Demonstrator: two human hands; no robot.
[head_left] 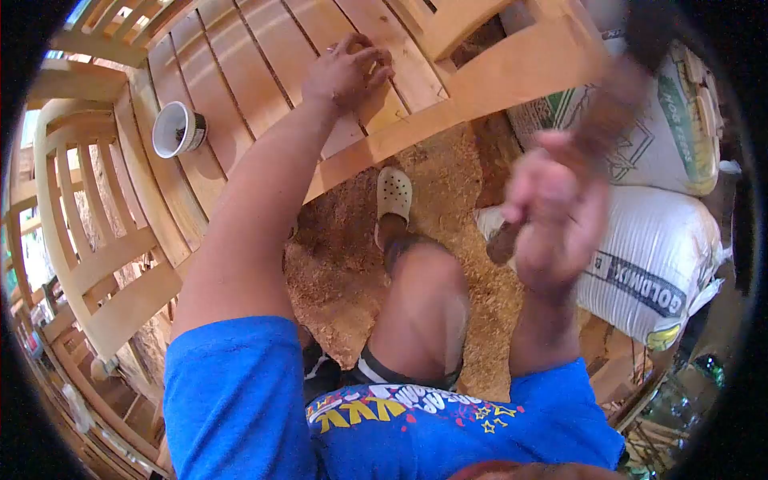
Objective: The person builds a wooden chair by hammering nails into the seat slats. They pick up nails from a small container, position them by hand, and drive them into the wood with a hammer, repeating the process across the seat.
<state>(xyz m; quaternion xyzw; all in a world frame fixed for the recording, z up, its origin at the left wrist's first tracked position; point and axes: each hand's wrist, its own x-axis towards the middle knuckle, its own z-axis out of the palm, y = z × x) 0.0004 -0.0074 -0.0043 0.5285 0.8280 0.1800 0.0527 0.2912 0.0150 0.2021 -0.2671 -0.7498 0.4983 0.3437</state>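
Note:
My left hand [350, 74] rests on the wooden slats [264, 56] of a bench-like piece, near its right end. Its fingers are bent in toward the thumb against the wood, and whatever they may pinch is hidden or too small to make out. My right hand [558, 212] is raised at the right and smeared by motion, its fingers wrapped round a long brown handle [612, 112]. The handle's butt sticks out below the fist, while its upper end runs to a dark, blurred part at the top right. That tool's kind does not show clearly.
A white cup [178, 130] with dark bits inside stands on the slats. Wooden chair backs [88, 184] line the left side. Stacked filled sacks [652, 264] lie at the right. My legs and a pale clog [394, 196] are over the brown, sawdust-like ground [336, 272].

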